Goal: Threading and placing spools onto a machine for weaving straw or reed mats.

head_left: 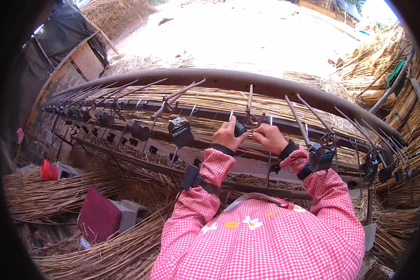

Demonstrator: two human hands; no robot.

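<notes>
Both my hands are raised close together at the middle of a long reed-weaving frame [210,74]. My left hand [225,136] is closed around a small dark green block [240,129], its thumb and fingers on the block's near side. Just to the right, my right hand [270,139] is pinched, fingertips almost meeting the left's; whatever lies between them is too small to make out. A rusty metal hook [252,121] hangs right above and between the hands. Farther left, a similar dark block [181,135] hangs from the frame.
Straw-coloured reeds [210,100] lie along the frame behind the hooks. More hanging blocks flank me, one dark block [321,157] close by my right forearm. Reed bundles [102,261] cover the ground at left, near a maroon board [99,214] and a red object [49,171].
</notes>
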